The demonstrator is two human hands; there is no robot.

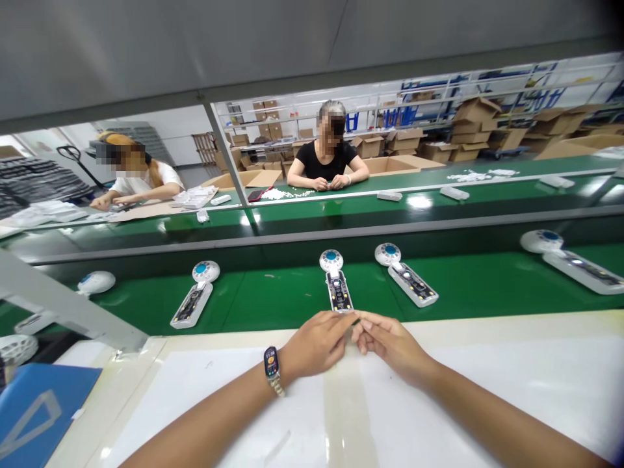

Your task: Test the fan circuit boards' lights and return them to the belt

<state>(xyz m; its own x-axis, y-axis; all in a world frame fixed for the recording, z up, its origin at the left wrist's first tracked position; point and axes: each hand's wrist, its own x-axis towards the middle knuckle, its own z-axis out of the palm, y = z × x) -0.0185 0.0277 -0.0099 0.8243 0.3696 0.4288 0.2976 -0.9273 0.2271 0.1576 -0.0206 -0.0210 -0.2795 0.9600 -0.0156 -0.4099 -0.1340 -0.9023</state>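
Observation:
My left hand (322,343) is over the near edge of the white worktop, palm down, its fingers stretched out to the right. Its fingertips meet my right hand (385,344), whose fingers are curled in with the thumb against them. I see no object in either hand. Just beyond the fingertips, on the green conveyor belt (273,296), lies a white handheld device (340,290) with a bare circuit board and a round, blue-centred head. A similar device (413,283) lies to its right, and another device (192,304) to its left.
More devices lie at both ends of the belt. A slanted metal post (73,299) and a blue folder-like object (46,413) are on the left. Across the line, two people sit at a green bench (292,218) with small white parts. Cardboard boxes (470,127) stand behind.

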